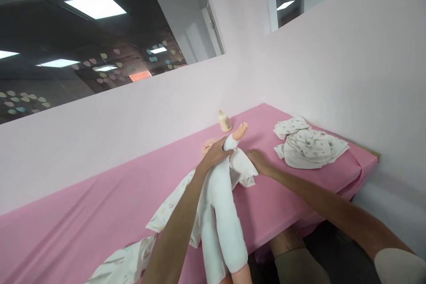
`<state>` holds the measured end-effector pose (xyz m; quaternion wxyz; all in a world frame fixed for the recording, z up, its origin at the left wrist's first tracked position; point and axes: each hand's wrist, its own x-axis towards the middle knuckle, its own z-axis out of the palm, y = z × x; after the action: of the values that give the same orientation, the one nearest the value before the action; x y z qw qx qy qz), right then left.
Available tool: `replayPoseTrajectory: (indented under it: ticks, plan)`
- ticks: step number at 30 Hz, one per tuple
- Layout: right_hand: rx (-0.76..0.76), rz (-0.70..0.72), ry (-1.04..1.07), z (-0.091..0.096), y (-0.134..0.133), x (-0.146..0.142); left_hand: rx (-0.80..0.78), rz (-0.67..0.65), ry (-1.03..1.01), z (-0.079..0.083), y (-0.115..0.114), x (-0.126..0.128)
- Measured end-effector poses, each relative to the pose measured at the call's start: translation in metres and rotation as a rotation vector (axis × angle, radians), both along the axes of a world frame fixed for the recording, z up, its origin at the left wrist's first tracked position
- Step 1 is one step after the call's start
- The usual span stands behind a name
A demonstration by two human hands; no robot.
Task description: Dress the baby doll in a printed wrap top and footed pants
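A baby doll in a white bodysuit and leggings lies on its back on the pink-covered table, legs toward me. Its face shows partly behind my left hand. My left hand is closed around the doll's raised arm at the white sleeve, and the doll's small hand sticks up above it. At the doll's other side, my right hand is closed on a white garment; its fingertips are partly hidden. White printed fabric spreads out from under the doll on the left.
A cream-coloured pump bottle stands near the wall. Crumpled printed baby clothes lie at the right. Another white patterned cloth is at the lower left. White walls border the pink table cover behind and right.
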<state>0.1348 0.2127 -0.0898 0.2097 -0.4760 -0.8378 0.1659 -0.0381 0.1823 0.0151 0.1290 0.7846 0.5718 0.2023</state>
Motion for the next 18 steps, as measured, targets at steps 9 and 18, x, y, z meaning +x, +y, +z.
replayPoseTrajectory:
  ticks: [9,18]
  plan:
    - [0.154,-0.240,-0.108,0.018,0.041,0.090,-0.025,0.000,0.161,-0.006,0.006,0.014]
    - [-0.118,-0.123,0.214,0.013,0.023,0.025,-0.064,-0.009,0.214,-0.022,0.018,0.022]
